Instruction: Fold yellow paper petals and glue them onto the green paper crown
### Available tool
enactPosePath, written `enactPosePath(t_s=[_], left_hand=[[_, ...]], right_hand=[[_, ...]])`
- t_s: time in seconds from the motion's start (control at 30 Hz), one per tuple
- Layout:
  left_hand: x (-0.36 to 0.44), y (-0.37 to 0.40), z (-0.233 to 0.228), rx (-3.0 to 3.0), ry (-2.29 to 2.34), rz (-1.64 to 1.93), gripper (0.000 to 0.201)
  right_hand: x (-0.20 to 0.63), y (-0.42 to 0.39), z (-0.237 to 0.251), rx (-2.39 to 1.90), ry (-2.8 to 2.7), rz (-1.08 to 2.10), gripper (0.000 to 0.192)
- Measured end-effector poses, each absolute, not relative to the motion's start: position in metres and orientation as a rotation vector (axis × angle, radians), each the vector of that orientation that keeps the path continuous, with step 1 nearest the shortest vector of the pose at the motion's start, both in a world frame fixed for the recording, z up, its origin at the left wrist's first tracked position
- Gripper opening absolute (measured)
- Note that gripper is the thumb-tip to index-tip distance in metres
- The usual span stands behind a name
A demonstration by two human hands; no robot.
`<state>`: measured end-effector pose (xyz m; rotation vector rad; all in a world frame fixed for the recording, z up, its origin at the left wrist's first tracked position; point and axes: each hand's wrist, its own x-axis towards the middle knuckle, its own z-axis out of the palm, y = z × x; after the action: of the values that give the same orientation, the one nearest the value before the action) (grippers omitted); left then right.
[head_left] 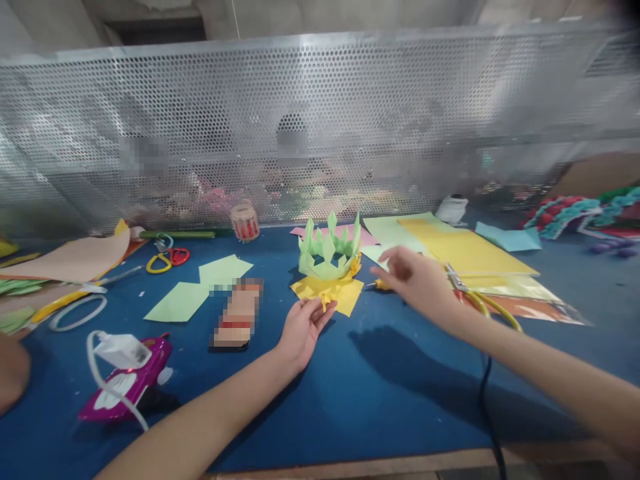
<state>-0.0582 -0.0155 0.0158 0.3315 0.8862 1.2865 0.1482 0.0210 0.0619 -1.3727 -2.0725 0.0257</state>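
Observation:
My left hand [303,328] rests on the blue table, its fingertips pinching the front edge of a yellow folded paper piece [327,290]. On that yellow paper stands a light green paper crown [329,253] with pointed tips. My right hand [417,280] hovers just right of the crown, blurred, fingers loosely curled with nothing clearly in them. A yellow-tipped tool [376,285] lies just under its fingers, and yellow-handled scissors [475,297] lie by its wrist.
Sheets of yellow and green paper [463,253] lie at the right. Green paper cutouts [200,288], red and yellow scissors [167,257], a phone [235,319], a magenta device with a white charger [127,377] and tape rings [77,312] sit at the left. A perforated metal screen [320,127] closes the back.

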Motion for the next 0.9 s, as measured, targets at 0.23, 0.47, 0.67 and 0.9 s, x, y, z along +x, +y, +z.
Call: enactPosePath(t_s=[0.23,0.47,0.67,0.9], left_hand=[[-0.052,-0.027,0.022,0.335,0.802,1.277,0.013],[-0.052,-0.036,0.025,0.349,0.77,1.275,0.011],[-0.051,-0.037,0.025,0.434,0.819,1.272,0.011],[-0.049,-0.044,0.029,0.737,1.036,1.229,0.005]], right_hand=[[0.099,-0.02,0.033,-1.066,-2.241,0.014,0.022],[0.089,-0.019,0.026,-1.129,-2.119,0.004,0.015],[0.086,-0.03,0.027,-1.179,-2.034,0.077,0.012],[0.09,-0.025,0.022,-1.273,-1.933,0.278,0.02]])
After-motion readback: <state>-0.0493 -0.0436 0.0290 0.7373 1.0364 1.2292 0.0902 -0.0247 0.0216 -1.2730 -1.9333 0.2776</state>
